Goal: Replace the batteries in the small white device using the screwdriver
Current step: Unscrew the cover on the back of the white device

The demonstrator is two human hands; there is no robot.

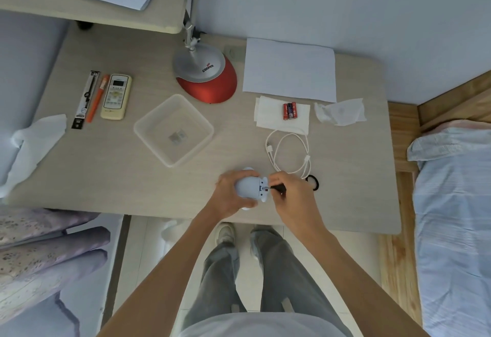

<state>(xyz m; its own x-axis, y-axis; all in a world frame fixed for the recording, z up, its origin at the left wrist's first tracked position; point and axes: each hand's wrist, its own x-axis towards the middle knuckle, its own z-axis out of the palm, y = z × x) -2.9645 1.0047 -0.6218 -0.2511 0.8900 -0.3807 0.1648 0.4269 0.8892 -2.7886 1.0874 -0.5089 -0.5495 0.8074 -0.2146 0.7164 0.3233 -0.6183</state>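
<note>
Screwdriver (277, 189) pointed left into the white device (248, 187); right fingers (279, 178) pinched it, left fingers (245, 175) wrapped the device.

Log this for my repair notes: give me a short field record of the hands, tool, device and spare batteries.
left hand: grips the white device
right hand: holds the screwdriver, tip at the device's near end
batteries: three, side by side on a tissue
cable: white, coiled between tissue and device
clear tray: holds something small, unidentifiable
</note>
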